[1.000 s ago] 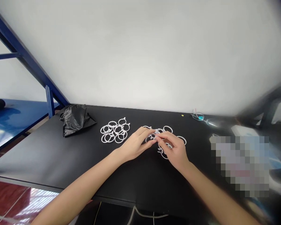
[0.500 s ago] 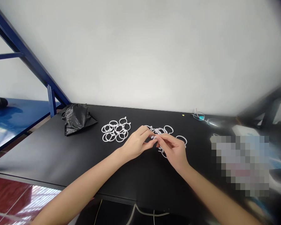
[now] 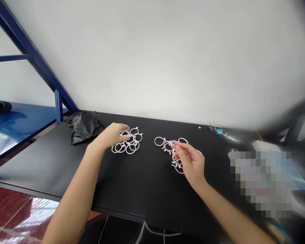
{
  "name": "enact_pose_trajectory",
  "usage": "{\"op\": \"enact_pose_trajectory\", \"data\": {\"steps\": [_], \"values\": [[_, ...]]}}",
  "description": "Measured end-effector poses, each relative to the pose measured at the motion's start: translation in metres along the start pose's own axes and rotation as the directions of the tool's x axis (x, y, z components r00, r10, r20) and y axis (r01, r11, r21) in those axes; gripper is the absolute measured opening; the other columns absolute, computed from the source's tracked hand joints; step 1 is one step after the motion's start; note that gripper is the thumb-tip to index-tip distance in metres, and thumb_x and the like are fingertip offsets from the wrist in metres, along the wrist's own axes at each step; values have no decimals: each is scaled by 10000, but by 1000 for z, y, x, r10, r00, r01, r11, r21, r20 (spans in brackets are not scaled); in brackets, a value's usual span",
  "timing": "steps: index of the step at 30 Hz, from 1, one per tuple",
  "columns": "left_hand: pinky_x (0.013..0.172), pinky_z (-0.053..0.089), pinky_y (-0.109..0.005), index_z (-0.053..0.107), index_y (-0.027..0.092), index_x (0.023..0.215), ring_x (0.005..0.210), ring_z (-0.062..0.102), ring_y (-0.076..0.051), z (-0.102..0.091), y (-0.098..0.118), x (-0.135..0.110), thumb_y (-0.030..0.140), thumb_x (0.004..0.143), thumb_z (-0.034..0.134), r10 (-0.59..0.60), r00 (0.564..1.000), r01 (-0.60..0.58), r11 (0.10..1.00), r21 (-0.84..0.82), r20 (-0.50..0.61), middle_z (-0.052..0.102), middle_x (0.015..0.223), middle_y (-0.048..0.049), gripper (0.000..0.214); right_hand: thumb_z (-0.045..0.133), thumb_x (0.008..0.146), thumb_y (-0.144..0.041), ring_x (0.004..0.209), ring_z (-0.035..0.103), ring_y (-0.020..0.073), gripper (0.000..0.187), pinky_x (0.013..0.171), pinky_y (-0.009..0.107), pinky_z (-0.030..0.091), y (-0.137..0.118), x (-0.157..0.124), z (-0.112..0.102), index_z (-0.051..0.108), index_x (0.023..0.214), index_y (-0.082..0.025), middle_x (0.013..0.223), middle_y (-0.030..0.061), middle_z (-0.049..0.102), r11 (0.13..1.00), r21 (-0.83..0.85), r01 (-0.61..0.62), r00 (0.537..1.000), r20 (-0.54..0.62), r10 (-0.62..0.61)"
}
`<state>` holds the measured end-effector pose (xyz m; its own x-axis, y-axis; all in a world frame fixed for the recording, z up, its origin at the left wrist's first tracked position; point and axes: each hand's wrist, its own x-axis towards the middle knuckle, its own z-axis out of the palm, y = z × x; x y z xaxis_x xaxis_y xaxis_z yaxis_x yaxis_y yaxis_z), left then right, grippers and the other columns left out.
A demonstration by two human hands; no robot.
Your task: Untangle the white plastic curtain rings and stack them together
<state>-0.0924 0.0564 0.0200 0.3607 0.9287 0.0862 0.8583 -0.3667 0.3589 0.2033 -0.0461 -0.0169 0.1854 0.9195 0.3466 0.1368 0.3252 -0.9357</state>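
My left hand [image 3: 114,134] hovers over the left pile of white curtain rings [image 3: 130,148], its thumb and fingers apart. A ring of that pile shows between the fingertips, and the hand hides part of the pile. My right hand [image 3: 190,161] is pinched at the right cluster of white curtain rings [image 3: 159,141], with a ring at its thumb and fingertips. Each ring is thin and round with a small tab. The right hand covers some rings of its cluster.
A crumpled black plastic bag [image 3: 83,127] lies at the left on the black table [image 3: 132,183]. Clear plastic wrapping [image 3: 230,136] and a blurred package [image 3: 261,183] are at the right. A white wall rises behind; a blue metal frame [image 3: 40,67] stands at left.
My hands were together over the right cluster and have come apart. My left hand has moved left to the other pile. My right hand has stayed near the right cluster.
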Motion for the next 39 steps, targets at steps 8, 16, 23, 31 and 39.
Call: {"op": "enact_pose_trajectory", "data": {"steps": [8,16,23,31,39], "values": [[903,516,-367,585,185,1216,1083,649,-264,-8,13,-1,425,797,661,16,999,-18,998,-63,-43,702,1139,-97,488,643,887,-310,578,628,135,135,555,292,566,-3,1,-1,731,900,-208,840,53,737,999,-8,34,999,-31,-34],[932,487,-415,601,144,1181,1094,615,-275,43,85,29,121,890,491,405,908,-418,897,142,113,614,1216,-137,312,649,880,-307,567,623,126,134,554,284,563,-4,2,-1,719,915,-199,851,54,737,999,4,40,998,-45,-40],[845,507,-391,605,131,975,956,620,-252,73,90,42,173,941,455,435,891,-449,886,117,126,610,1020,-119,159,644,880,-321,571,627,135,146,554,297,571,-7,3,-1,711,918,-197,849,61,738,999,-3,52,997,-63,-53],[916,504,-364,561,184,939,988,616,-182,53,103,4,317,963,498,376,923,-354,740,-572,-84,622,1072,-74,149,658,865,-369,715,657,149,336,596,297,593,-5,8,-6,625,1168,-228,1115,92,674,999,-31,-38,999,-38,37],[946,497,-386,594,152,903,1023,627,-197,57,117,-18,330,921,600,428,901,-78,333,-940,77,651,1074,-100,180,674,847,-423,468,558,112,250,478,259,538,-6,14,-6,694,842,-174,572,-14,606,984,45,-173,981,95,168]]}}
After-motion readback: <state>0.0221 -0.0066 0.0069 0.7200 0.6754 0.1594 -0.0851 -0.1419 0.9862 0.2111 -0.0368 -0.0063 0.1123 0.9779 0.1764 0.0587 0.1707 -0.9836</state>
